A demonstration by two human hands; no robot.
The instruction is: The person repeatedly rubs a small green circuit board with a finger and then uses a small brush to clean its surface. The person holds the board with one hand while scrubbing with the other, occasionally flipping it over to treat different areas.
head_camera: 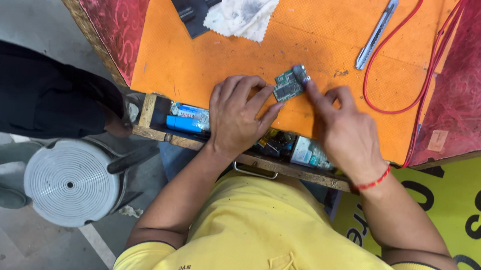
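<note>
Stool: a round white ribbed stool seat (69,183) stands on the floor, left of the person in yellow, with someone in dark clothing (34,95) beside it.
Drawer: an open wooden tray (147,110) under the bench edge holds a blue cylinder (186,124) and other small parts.
Mat: an orange work mat (326,39) covers the bench; a black folded piece (192,2) and a dirty white cloth (244,5) lie at its far side.
Left hand: the left hand (236,115) rests palm down on the mat, fingers loosely spread, fingertips touching the near-left edge of the board; it steadies rather than grips.
Circuit board: 1 small green circuit board (289,85) lies on the mat between the 2 hands, near the front edge.
Board axis: its long axis runs diagonally, from near-left to far-right, the far-right end pointing toward the utility knife.
Right hand: the right hand (345,131) has its index finger stretched out and pressing on the board's far-right end, the other fingers curled; a red thread circles the wrist.
Beyond: a grey utility knife (376,33) and a loop of red wire (402,78) lie well apart from the board.
Risk: held only by fingertips, the board could slide or pivot on the mat if 1 hand pushes harder, and might drop into the tray.
</note>
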